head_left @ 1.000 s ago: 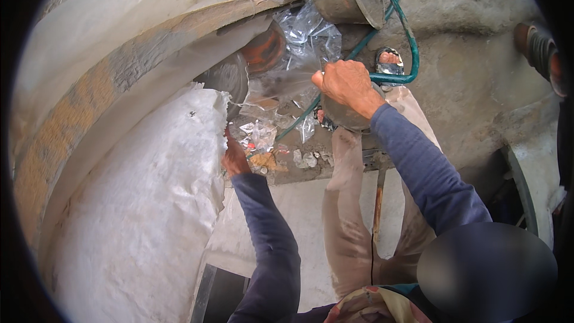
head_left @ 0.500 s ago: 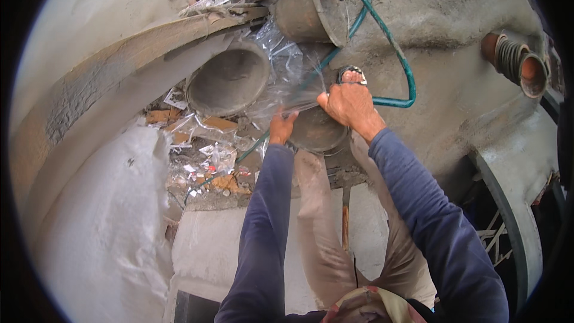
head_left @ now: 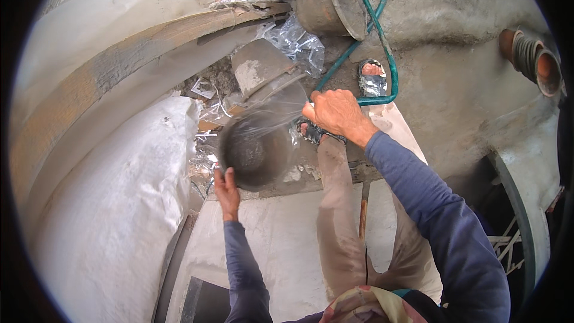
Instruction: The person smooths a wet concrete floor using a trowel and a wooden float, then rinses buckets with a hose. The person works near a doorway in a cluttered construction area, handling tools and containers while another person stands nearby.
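My right hand [head_left: 341,115] is closed round the end of a green hose [head_left: 375,101], and water [head_left: 275,115] sprays from it toward the left. The spray goes into a round grey bucket [head_left: 257,170], slightly smeared by motion, its mouth turned toward me. At the near left edge of that bucket, my left hand [head_left: 227,193] grips its rim. Just beyond lies a second bucket [head_left: 260,67], tipped over, its cement-stained outer wall showing. A third bucket [head_left: 326,9] lies on its side farther back, next to the hose.
Clear plastic sheeting [head_left: 299,42] and rubble lie among the buckets. A curved cement-coated edge [head_left: 131,54] and a white sack-like bulk [head_left: 119,203] border the left. Corrugated pipe [head_left: 529,57] sticks out at the right. A wooden-handled tool [head_left: 363,215] lies between my legs.
My left hand has moved left and nearer to me, now on a bucket's rim. The spray now enters that bucket. The bucket at left now shows its outer wall instead of its mouth.
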A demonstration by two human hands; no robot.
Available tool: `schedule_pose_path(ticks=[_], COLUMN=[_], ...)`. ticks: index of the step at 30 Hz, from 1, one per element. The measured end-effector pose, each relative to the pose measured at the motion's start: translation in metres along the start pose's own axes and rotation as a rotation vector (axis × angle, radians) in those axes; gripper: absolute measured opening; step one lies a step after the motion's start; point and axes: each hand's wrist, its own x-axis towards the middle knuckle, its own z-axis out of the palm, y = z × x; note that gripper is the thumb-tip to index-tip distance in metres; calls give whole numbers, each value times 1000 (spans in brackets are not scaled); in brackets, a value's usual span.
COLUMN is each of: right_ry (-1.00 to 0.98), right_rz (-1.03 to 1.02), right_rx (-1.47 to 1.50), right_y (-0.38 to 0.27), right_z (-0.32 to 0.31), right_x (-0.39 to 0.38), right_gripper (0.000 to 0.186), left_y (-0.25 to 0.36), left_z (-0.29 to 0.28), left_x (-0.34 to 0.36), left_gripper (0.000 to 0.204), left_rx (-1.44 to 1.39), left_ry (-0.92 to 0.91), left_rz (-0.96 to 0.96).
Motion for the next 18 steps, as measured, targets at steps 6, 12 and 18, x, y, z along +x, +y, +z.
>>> schedule_pose_path(ticks=[6, 12, 18], right_ry=[188, 295, 311], right_rz=[17, 123, 163], right_rx=[57, 91, 103], right_y=[-14, -16, -9], right_z=[9, 6, 5], right_x=[4, 17, 15], right_gripper=[42, 42, 43], left_y=[88, 113, 56], left_z=[-61, -15, 6], left_x=[28, 165, 252], left_gripper=[47, 56, 35], left_rx=[200, 486, 637], left_ry=[286, 242, 312], left_rz=[-7, 176, 317])
